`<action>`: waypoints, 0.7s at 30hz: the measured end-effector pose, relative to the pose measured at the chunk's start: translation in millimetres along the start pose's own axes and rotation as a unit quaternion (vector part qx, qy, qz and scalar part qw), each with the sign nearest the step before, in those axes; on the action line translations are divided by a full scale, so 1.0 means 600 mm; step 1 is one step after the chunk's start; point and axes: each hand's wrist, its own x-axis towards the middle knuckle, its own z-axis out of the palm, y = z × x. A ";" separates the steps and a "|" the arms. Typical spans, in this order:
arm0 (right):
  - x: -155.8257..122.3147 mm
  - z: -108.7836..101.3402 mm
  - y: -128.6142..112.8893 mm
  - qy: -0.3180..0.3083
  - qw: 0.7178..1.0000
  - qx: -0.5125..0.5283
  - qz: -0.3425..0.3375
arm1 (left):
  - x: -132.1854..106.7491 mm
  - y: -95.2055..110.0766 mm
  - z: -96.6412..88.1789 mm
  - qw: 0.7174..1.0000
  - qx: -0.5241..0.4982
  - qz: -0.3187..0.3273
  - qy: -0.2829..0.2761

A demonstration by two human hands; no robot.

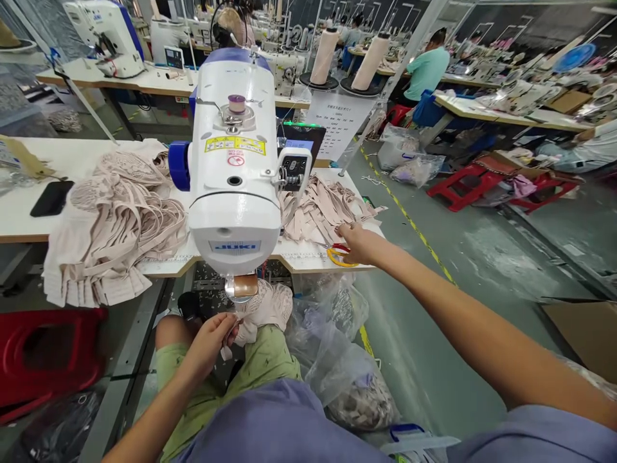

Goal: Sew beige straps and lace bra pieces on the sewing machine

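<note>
Lace piece (pixel 267 308) hung under the head of the sewing machine (pixel 234 167), at the table's front edge above the person's lap. The left hand (pixel 212 337) pinched its lower edge, fingers closed on the cloth. The right hand (pixel 360 243) lay stretched out, fingers apart and flat on the loose beige strips (pixel 322 209), just beside the scissors (pixel 341 256); it gripped nothing. The step looked like a reach into that pile; lifting one strip would call for pinching it clear of the tangle. The white table (pixel 308 260) also bore a heap of garments (pixel 116 218) and a phone (pixel 52 198). Plastic bags (pixel 337 360) and a red stool (pixel 43 354) stood on the factory floor.
</note>
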 end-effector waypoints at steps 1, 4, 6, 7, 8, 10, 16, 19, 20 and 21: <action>0.002 -0.003 -0.001 0.003 1.000 -0.015 0.000 | 0.000 0.000 0.000 1.000 0.002 0.000 0.000; 0.007 -0.019 -0.001 0.017 0.999 -0.049 -0.002 | -0.002 0.001 0.000 1.000 0.020 0.005 -0.007; 0.007 -0.036 0.005 0.046 0.998 -0.046 0.002 | -0.004 0.003 -0.002 0.999 0.032 0.009 -0.013; 0.006 -0.046 0.009 0.075 0.997 -0.035 0.005 | -0.005 0.004 -0.003 0.999 0.035 0.009 -0.014; 0.004 -0.055 0.013 0.112 0.994 -0.019 0.007 | -0.005 0.004 -0.003 0.999 0.035 0.008 -0.014; -0.002 -0.074 0.021 0.184 0.983 0.024 0.004 | -0.004 0.004 -0.004 1.000 0.028 0.005 -0.012; -0.005 -0.104 0.033 0.265 0.954 0.134 0.048 | 0.000 0.002 -0.002 1.000 0.014 -0.005 0.000; 0.001 -0.110 0.037 0.206 0.947 0.238 0.061 | 0.000 0.003 -0.002 1.000 0.021 -0.001 -0.002; 0.002 -0.110 0.039 0.190 0.938 0.282 0.062 | 0.000 0.003 -0.003 1.000 0.022 0.005 -0.005; 0.002 -0.108 0.042 0.187 0.927 0.319 0.062 | 0.001 0.002 -0.003 1.000 0.021 0.013 -0.006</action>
